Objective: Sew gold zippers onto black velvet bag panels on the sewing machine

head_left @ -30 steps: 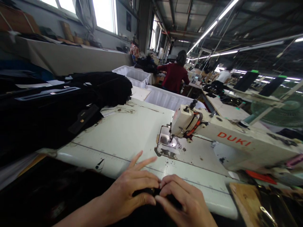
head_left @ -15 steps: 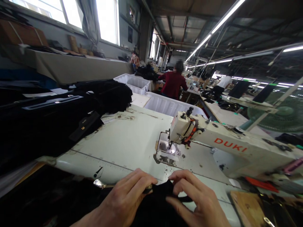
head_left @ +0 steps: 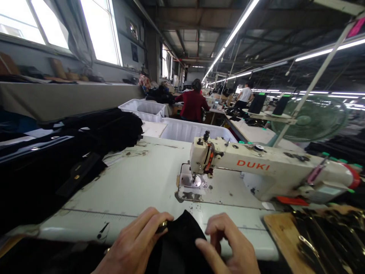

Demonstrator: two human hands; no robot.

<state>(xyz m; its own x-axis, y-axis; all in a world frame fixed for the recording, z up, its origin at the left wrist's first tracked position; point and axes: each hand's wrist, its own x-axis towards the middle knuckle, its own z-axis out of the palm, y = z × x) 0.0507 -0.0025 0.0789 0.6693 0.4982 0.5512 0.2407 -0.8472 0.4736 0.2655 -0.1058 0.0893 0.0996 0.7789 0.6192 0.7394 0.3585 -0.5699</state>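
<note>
Both my hands are at the near edge of the white sewing table [head_left: 137, 182], holding a piece of black fabric [head_left: 179, 243] between them. My left hand [head_left: 137, 241] has its fingers curled over the fabric's left edge, where a small gold metal part shows. My right hand [head_left: 228, 245] pinches the fabric's right side with thumb and bent fingers. Just beyond my hands stands the cream DUKI sewing machine [head_left: 256, 167], and its needle plate [head_left: 194, 182] is bare.
A heap of black garments [head_left: 65, 152] covers the table's left side. White plastic bins [head_left: 188, 129] stand behind the table. A wooden board [head_left: 282, 236] with shiny dark pieces lies at the right. A green fan [head_left: 310, 118] stands at the right. A person in red sits further back.
The black fabric has come up from below the table edge onto the table between my hands. My hands have drawn slightly apart, and my view has lifted and shifted right.
</note>
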